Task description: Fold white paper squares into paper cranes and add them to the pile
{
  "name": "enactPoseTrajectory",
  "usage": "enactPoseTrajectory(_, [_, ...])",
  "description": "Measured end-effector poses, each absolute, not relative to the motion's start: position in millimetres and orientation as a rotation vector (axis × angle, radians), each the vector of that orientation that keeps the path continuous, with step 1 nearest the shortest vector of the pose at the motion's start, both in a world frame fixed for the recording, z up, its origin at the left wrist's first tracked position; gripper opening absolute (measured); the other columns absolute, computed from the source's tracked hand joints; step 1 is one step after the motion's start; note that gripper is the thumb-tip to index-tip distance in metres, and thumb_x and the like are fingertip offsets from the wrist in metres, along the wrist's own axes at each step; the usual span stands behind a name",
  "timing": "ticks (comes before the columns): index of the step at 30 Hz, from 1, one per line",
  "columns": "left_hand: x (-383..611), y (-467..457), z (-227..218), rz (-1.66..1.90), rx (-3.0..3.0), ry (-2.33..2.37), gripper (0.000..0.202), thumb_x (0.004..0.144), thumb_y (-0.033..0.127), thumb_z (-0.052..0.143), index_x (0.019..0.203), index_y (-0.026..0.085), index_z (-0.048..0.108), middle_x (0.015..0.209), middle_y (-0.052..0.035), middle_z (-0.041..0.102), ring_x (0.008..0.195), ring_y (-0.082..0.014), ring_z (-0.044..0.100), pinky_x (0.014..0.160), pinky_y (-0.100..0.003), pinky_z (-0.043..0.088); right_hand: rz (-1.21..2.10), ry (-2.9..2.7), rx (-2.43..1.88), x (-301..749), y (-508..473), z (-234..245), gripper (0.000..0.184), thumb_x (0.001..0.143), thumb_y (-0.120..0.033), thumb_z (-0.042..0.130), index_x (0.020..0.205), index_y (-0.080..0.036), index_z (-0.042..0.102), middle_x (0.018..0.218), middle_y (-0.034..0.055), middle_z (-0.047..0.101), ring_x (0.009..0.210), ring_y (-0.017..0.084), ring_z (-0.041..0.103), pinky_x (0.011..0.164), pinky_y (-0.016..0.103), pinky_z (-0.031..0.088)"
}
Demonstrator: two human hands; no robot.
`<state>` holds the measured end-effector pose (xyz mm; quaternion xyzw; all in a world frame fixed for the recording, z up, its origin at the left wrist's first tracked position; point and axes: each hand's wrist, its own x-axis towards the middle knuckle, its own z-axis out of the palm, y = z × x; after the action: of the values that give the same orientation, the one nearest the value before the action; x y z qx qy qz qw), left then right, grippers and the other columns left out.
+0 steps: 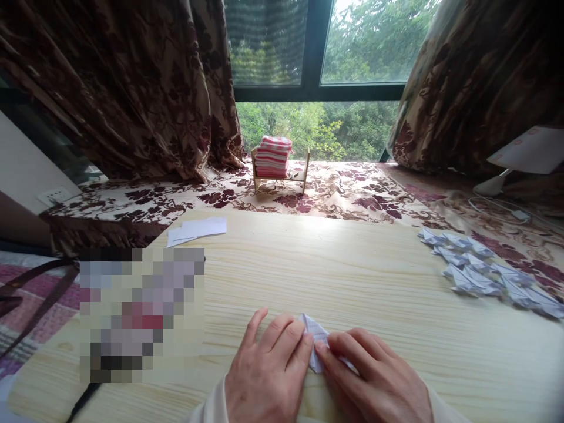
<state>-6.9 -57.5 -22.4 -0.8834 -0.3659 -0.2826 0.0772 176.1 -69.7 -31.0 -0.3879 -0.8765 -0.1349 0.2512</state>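
Note:
A small folded piece of white paper [315,339] lies on the wooden table [335,276] near its front edge. My left hand [268,367] rests on the paper's left side, fingers stretched flat and pressing it down. From the right, my right hand [374,382] presses its fingertips onto the same paper. Most of the paper is hidden under both hands.
Several folded white paper pieces [484,273] lie at the table's right edge. Flat white sheets [197,230] sit at the far left. A blurred patch [141,314] covers the left. Behind the table stand a small wooden chair with striped cloth [277,161], floral curtains and a window.

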Motion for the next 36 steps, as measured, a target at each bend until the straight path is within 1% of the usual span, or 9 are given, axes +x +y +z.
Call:
enactPoseTrajectory(2, [-6.8, -57.1, -21.8, -0.851, -2.654, -1.073, 0.029, 0.092, 0.018, 0.035, 0.100, 0.018, 0.063, 0.102, -0.0022, 0.066, 0.099, -0.0171, 0.054, 0.098, -0.039, 0.030, -0.361, -2.386, -1.051, 176.7, -69.1, -28.4, 0.026, 0.090, -0.014, 0.037, 0.092, -0.016, 0.063, 0.074, 0.0057, 0.062, 0.061, 0.014, 0.053, 0.054, 0.027, 0.044])
enactPoseTrajectory(4, [-6.5, -56.7, -21.5, -0.861, -2.649, -1.073, 0.029, 0.092, 0.017, 0.035, 0.099, 0.018, 0.063, 0.101, -0.0020, 0.067, 0.097, -0.0165, 0.055, 0.098, -0.039, 0.030, -0.364, -2.364, -1.052, 177.7, -68.4, -27.9, 0.025, 0.089, -0.013, 0.039, 0.091, -0.017, 0.064, 0.078, 0.0064, 0.064, 0.064, 0.015, 0.056, 0.056, 0.027, 0.046])
enactPoseTrajectory(7, [-5.9, -57.5, -22.0, -0.871, -2.634, -1.085, 0.028, 0.092, 0.018, 0.036, 0.099, 0.019, 0.063, 0.100, -0.0018, 0.067, 0.096, -0.0159, 0.056, 0.097, -0.038, 0.031, -0.386, -2.288, -1.027, 179.4, -67.5, -34.0, 0.026, 0.089, -0.013, 0.039, 0.093, -0.019, 0.064, 0.095, 0.0091, 0.066, 0.085, 0.018, 0.060, 0.067, 0.030, 0.049])
enactPoseTrajectory(9, [-5.4, -58.9, -22.7, -0.859, -2.632, -1.113, 0.028, 0.092, 0.018, 0.036, 0.100, 0.019, 0.063, 0.101, -0.0017, 0.067, 0.097, -0.0158, 0.056, 0.098, -0.038, 0.030, -0.381, -2.242, -0.989, 180.3, -67.3, -40.8, 0.028, 0.091, -0.015, 0.037, 0.097, -0.019, 0.064, 0.106, 0.0111, 0.064, 0.098, 0.021, 0.057, 0.073, 0.033, 0.049])
enactPoseTrajectory(11, [-5.2, -60.4, -23.0, -0.849, -2.642, -1.135, 0.029, 0.093, 0.018, 0.035, 0.102, 0.018, 0.062, 0.102, -0.0017, 0.067, 0.098, -0.0160, 0.056, 0.100, -0.039, 0.028, -0.348, -2.241, -0.966, 181.1, -67.6, -45.8, 0.030, 0.091, -0.016, 0.035, 0.101, -0.018, 0.063, 0.112, 0.0122, 0.062, 0.103, 0.023, 0.055, 0.076, 0.036, 0.048])
enactPoseTrajectory(15, [-5.5, -62.2, -20.5, -0.798, -2.701, -1.161, 0.027, 0.092, 0.017, 0.037, 0.106, 0.017, 0.060, 0.109, -0.0023, 0.065, 0.103, -0.0172, 0.054, 0.102, -0.041, 0.024, -0.244, -2.325, -0.987, 182.1, -69.8, -43.5, 0.033, 0.091, -0.015, 0.033, 0.109, -0.016, 0.060, 0.115, 0.0115, 0.062, 0.104, 0.023, 0.054, 0.080, 0.038, 0.047])
enactPoseTrajectory(19, [-5.4, -63.4, -16.0, -0.777, -2.732, -1.205, 0.027, 0.091, 0.015, 0.039, 0.108, 0.017, 0.059, 0.112, -0.0025, 0.064, 0.104, -0.0174, 0.054, 0.102, -0.042, 0.026, -0.160, -2.367, -1.013, 182.5, -71.9, -35.7, 0.034, 0.093, -0.018, 0.031, 0.115, -0.016, 0.057, 0.118, 0.0107, 0.060, 0.105, 0.023, 0.053, 0.081, 0.038, 0.046])
enactPoseTrajectory(26, [-4.6, -65.2, -14.8, -0.738, -2.753, -1.228, 0.026, 0.090, 0.015, 0.040, 0.108, 0.018, 0.059, 0.111, -0.0032, 0.064, 0.103, -0.0175, 0.055, 0.100, -0.043, 0.030, -0.134, -2.346, -1.040, 181.6, -75.9, -34.5, 0.035, 0.094, -0.019, 0.030, 0.115, -0.017, 0.058, 0.118, 0.0104, 0.061, 0.107, 0.022, 0.052, 0.084, 0.038, 0.045])
enactPoseTrajectory(36, [-4.2, -65.2, -12.8, -0.744, -2.764, -1.234, 0.026, 0.090, 0.015, 0.040, 0.108, 0.017, 0.059, 0.113, -0.0023, 0.063, 0.104, -0.0179, 0.055, 0.100, -0.043, 0.028, -0.060, -2.324, -1.040, 181.6, -75.9, -29.4, 0.030, 0.092, -0.016, 0.037, 0.114, -0.015, 0.057, 0.119, 0.0099, 0.060, 0.109, 0.024, 0.049, 0.086, 0.040, 0.040])
